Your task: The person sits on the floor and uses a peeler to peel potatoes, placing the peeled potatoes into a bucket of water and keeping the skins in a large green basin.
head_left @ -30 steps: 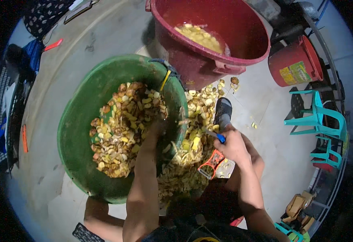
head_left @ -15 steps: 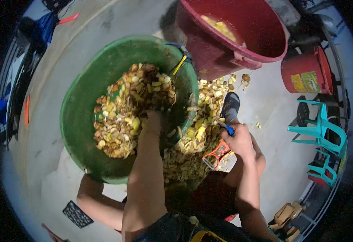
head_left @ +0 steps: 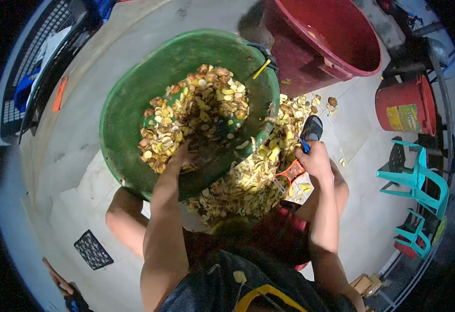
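Left hand (head_left: 183, 156) fingertips are sinking into the peel pile in the green basin (head_left: 128, 99), hidden. Right hand (head_left: 316, 158) is covering its tool's handle. Red tub (head_left: 352, 36) is running off the far edge.

Maroon tub (head_left: 342, 36), red bucket (head_left: 404, 106), teal chairs (head_left: 420, 179)

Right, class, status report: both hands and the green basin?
Left hand down among cut pieces in green basin. Right hand gripping orange peeler. Peelings pile between.
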Available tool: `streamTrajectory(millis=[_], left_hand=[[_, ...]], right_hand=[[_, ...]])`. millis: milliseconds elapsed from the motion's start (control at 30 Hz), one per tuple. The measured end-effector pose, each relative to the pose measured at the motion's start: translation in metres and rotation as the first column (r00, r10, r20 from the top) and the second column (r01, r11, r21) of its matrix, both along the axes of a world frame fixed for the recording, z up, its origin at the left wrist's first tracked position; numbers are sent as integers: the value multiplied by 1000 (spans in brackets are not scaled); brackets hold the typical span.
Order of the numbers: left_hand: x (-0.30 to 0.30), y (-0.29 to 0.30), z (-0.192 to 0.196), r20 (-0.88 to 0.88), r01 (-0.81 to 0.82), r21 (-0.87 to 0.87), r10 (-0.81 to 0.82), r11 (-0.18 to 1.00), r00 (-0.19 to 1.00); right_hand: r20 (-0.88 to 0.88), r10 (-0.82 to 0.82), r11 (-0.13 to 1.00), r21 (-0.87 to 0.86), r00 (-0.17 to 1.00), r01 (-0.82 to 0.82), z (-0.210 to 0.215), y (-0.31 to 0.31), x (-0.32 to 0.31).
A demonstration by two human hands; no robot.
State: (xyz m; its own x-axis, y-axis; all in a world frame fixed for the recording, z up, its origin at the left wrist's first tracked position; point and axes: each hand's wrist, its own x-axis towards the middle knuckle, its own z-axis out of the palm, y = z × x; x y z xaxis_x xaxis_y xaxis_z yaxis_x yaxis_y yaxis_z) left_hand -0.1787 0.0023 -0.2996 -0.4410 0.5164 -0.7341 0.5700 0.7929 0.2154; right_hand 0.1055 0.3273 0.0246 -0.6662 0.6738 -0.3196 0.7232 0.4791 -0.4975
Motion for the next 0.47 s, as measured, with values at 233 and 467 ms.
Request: streamTrajectory(millis=[233,467], left_hand=[[4,-26,66,36,-456,358,476,814,879],[-23,-80,50,425,-757,571,674,318,604]], right_hand=[[-16,-24,996,84,1000,25,-17,-12,15],[-51,91,990,112,995,-84,-47,-48,8]])
